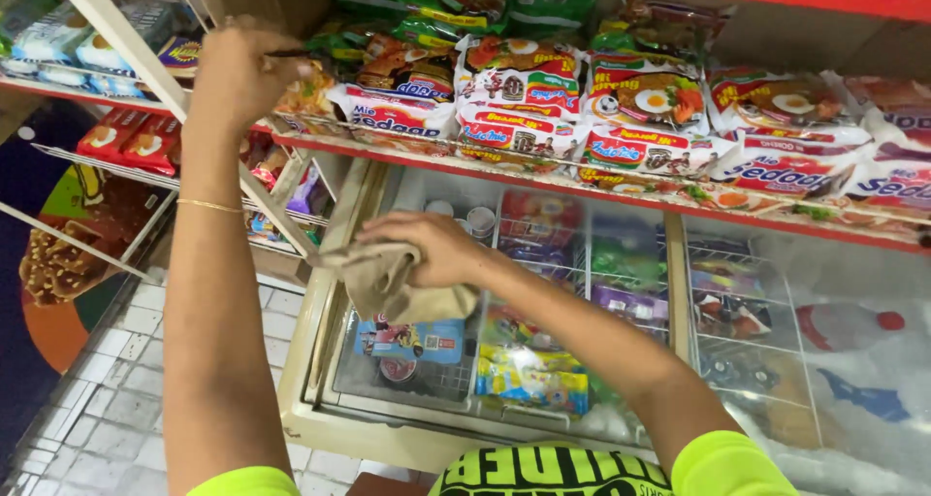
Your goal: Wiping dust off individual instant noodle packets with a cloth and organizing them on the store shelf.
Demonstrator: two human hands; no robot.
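Note:
My right hand (432,249) is closed on a crumpled beige cloth (383,281) and presses it against the glass lid of a chest freezer (320,360). My left hand (242,69) is raised to the front edge of a red shelf (407,152), its back towards me and its fingers curled. A thin dark stick (288,53) pokes out of it to the right. A thin gold bracelet (208,205) sits on the left wrist. Packets of instant noodles (519,94) lie right beside the left hand.
Under the freezer's glass lie ice cream packs (529,375) in wire baskets. A white diagonal frame (126,45) crosses the upper left. Snack packets (131,137) fill a rack at left. White floor tiles (107,399) lie below it. A red-capped bottle (844,323) lies at right.

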